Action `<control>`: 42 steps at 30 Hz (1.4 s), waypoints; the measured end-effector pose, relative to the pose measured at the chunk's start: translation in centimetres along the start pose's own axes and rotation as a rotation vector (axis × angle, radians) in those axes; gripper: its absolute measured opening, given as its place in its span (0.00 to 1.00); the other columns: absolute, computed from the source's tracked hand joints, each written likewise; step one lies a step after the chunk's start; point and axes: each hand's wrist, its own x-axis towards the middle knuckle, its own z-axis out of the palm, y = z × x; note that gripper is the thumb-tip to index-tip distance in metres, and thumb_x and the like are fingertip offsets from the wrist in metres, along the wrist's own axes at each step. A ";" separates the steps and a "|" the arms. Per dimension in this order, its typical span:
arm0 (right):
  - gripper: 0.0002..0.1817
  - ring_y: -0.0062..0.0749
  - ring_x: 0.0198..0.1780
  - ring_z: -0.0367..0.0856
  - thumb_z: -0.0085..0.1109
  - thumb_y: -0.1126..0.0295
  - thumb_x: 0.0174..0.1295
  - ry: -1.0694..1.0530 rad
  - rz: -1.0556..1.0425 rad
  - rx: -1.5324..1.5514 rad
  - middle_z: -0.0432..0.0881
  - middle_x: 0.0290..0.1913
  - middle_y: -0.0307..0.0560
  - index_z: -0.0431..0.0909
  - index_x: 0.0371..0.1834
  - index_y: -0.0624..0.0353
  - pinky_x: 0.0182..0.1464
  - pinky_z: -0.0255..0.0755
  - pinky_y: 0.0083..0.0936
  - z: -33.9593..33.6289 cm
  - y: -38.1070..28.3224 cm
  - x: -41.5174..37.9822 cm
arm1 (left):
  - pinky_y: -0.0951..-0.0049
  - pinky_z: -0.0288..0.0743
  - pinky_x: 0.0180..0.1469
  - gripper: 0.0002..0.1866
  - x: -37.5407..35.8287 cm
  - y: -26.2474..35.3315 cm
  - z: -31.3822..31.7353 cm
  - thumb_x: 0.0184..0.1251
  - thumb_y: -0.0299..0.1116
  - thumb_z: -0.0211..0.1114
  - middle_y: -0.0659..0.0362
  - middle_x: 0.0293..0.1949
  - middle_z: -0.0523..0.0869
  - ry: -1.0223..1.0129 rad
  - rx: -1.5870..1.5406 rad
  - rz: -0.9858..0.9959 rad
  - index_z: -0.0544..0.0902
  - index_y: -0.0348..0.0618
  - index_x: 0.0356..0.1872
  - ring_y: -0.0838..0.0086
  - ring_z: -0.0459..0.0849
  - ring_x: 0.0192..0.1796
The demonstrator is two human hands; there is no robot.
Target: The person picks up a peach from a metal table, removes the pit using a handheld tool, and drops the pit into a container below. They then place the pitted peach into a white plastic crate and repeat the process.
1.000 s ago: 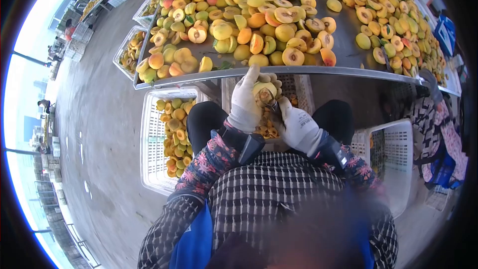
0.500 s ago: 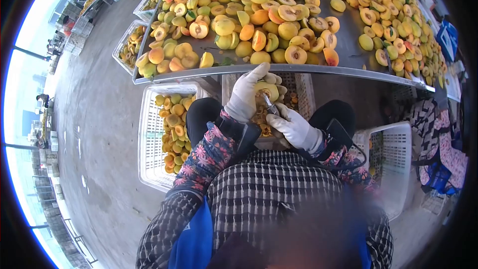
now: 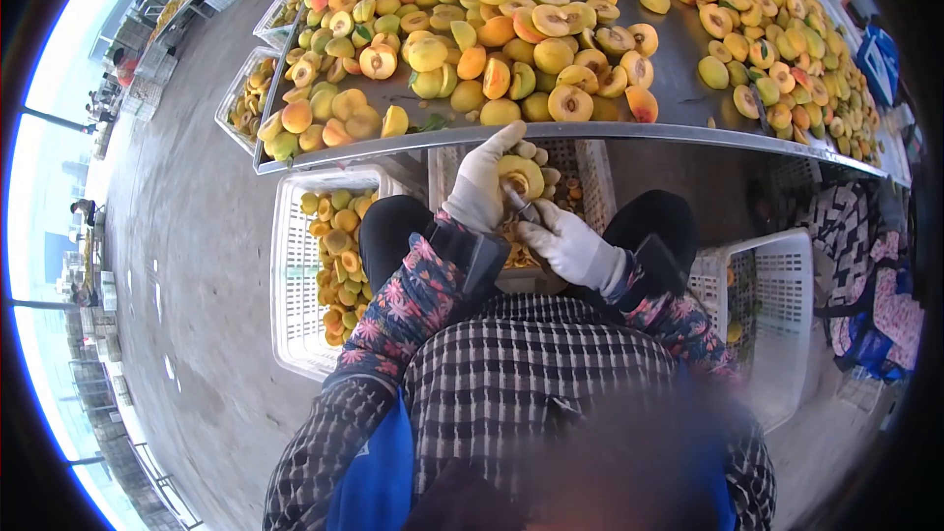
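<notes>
My left hand (image 3: 479, 185), in a white glove, is closed around a yellow peach half (image 3: 526, 171), cut face turned toward me. My right hand (image 3: 580, 252), also gloved, grips a metal pitting tool (image 3: 518, 204); its tip is at the hollow in the middle of the peach half, and the glove hides the handle. Both hands are above a crate (image 3: 597, 177) between my knees, which holds pits and peach scraps. Just beyond my fingers, many peach halves (image 3: 570, 103) lie piled on a metal table (image 3: 678, 79).
A white crate (image 3: 295, 334) of peach halves stands at my left. Another white crate (image 3: 777, 354) is at my right, with a little fruit visible inside. The table's raised metal rim (image 3: 393, 146) runs close in front. Other people work far off at the left.
The peach half has turned slightly in my left hand, and the tool's tip has shifted within its cut face. The whole view has moved a little.
</notes>
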 end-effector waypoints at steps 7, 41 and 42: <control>0.09 0.18 0.12 0.58 0.49 0.57 0.74 -0.157 0.752 0.964 0.65 0.18 0.33 0.70 0.43 0.50 0.13 0.50 0.18 -1.7 -3.8 -1.6 | 0.59 0.85 0.39 0.19 0.9 -0.9 0.3 0.70 0.44 0.63 0.50 0.32 0.83 0.080 0.417 0.310 0.79 0.34 0.31 0.56 0.88 0.36; 0.25 0.32 0.54 0.74 0.52 0.68 0.70 0.319 0.250 0.452 0.77 0.53 0.51 0.62 0.68 0.64 0.56 0.69 0.25 -3.8 0.8 -1.5 | 0.60 0.73 0.57 0.26 6.6 2.9 5.5 0.63 0.49 0.66 0.47 0.50 0.84 0.375 1.999 0.647 0.82 0.37 0.51 0.54 0.81 0.53; 0.25 0.32 0.54 0.74 0.52 0.67 0.70 0.340 0.248 0.440 0.78 0.52 0.52 0.64 0.67 0.64 0.56 0.69 0.25 -3.9 1.2 -1.5 | 0.60 0.74 0.56 0.27 7.9 1.9 6.0 0.61 0.51 0.66 0.48 0.49 0.84 0.414 2.134 0.621 0.82 0.38 0.51 0.53 0.81 0.52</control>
